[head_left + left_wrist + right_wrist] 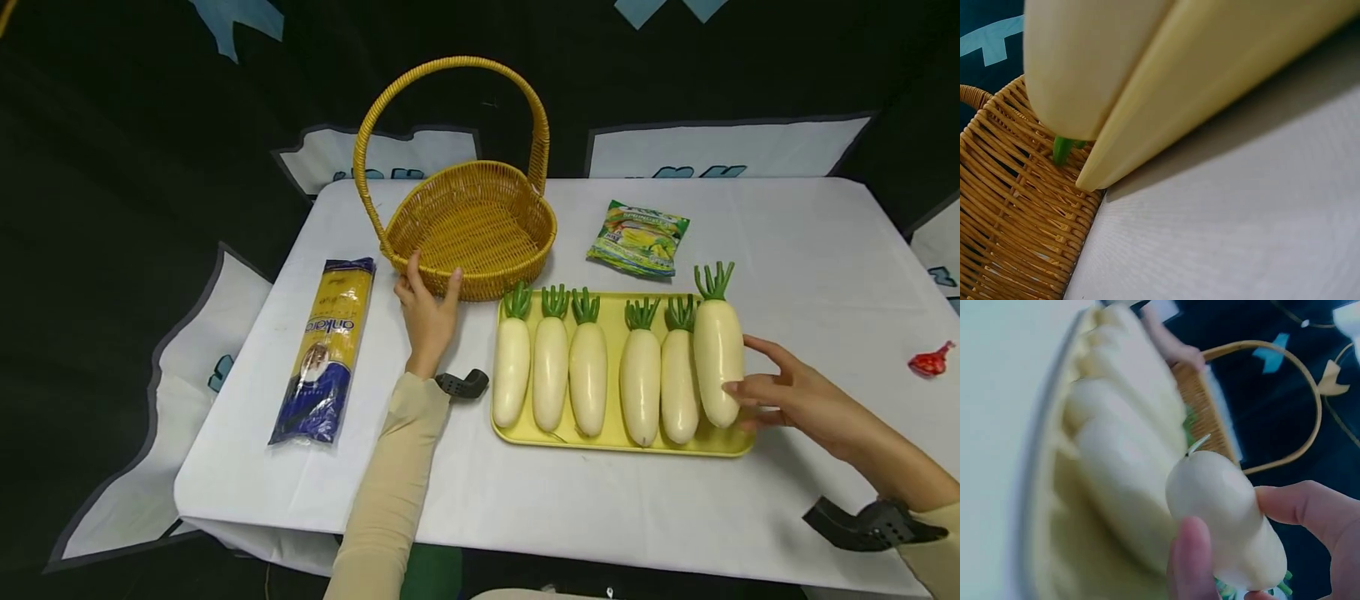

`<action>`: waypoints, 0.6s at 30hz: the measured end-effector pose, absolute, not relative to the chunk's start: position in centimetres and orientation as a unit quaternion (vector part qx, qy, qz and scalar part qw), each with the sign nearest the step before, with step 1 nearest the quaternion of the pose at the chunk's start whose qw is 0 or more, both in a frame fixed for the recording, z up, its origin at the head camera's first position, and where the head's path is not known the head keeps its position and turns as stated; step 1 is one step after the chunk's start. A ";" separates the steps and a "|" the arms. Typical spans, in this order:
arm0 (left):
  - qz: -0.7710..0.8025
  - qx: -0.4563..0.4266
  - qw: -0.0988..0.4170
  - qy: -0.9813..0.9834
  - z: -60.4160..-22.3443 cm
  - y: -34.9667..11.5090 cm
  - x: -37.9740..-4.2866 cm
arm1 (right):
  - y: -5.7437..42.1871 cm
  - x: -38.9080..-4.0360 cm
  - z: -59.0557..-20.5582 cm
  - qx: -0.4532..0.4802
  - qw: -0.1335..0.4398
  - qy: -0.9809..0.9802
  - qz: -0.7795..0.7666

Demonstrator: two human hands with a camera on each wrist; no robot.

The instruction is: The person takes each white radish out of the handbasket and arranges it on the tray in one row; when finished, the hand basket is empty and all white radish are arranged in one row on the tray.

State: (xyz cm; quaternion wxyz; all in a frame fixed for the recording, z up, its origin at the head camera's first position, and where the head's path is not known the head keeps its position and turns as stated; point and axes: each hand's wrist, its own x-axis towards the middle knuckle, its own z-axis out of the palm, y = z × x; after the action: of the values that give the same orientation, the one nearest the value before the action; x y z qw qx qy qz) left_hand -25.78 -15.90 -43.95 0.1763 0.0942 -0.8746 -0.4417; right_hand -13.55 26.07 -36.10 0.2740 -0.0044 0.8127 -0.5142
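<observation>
At the right end of the yellow tray, my right hand holds a white radish with a green top. In the right wrist view this radish sits between thumb and fingers, raised over the others. Several more radishes lie side by side on the tray, leaves pointing away from me. My left hand touches the front rim of a wicker basket, its visible fingers fairly straight and spread. The left wrist view shows the basket's woven side beside the tray's edge, with that hand out of sight.
A pasta packet lies left of the basket. Behind the tray is a green snack packet. A small red item sits near the table's right edge. The basket's tall handle arches above it.
</observation>
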 end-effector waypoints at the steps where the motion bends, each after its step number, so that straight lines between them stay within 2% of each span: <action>1: -0.442 0.094 0.176 -0.874 -43.9 -15.9 -25.8 | 26.1 -13.2 -36.5 0.001 0.275 0.813 -0.513; 9: -0.439 0.090 0.179 -0.876 -44.0 -16.1 -25.8 | 26.0 -11.5 -38.0 0.037 0.263 0.836 -0.479; 18: -0.447 0.089 0.178 -0.872 -44.2 -16.2 -25.8 | 25.5 -11.0 -38.3 0.005 0.212 0.900 -0.381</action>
State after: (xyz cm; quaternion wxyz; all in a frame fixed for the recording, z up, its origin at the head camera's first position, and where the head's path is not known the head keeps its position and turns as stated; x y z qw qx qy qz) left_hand -25.80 -16.24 -44.24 0.1783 0.0889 -0.8723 -0.4466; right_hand -11.05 25.45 -38.29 0.2117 0.0053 0.9000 -0.3809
